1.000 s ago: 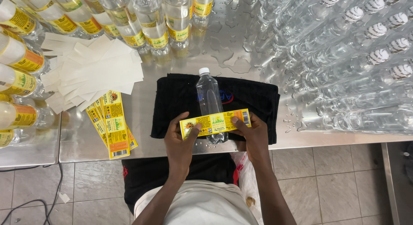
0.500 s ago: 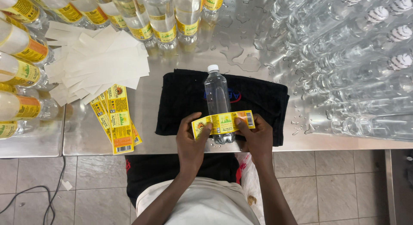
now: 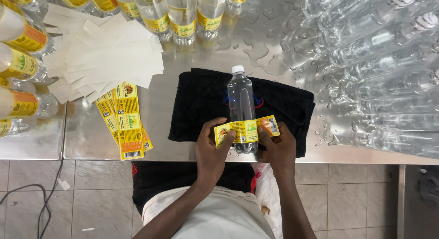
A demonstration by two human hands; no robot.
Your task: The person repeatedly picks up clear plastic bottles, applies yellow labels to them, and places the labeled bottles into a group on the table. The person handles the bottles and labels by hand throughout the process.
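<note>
A clear plastic water bottle with a white cap lies on a black cloth spread on a wet steel table. A yellow label strip lies across the bottle's lower part. My left hand pinches the label's left end, thumb on top. My right hand holds its right end beside the bottle. Both hands rest at the table's near edge.
A stack of yellow labels lies left of the cloth, below a heap of white backing strips. Labelled bottles stand along the far and left sides. Several unlabelled clear bottles lie packed at the right.
The label has settled lower and closer over the bottle, and both hands have pressed its ends inward. The bottle and cloth stay in place.
</note>
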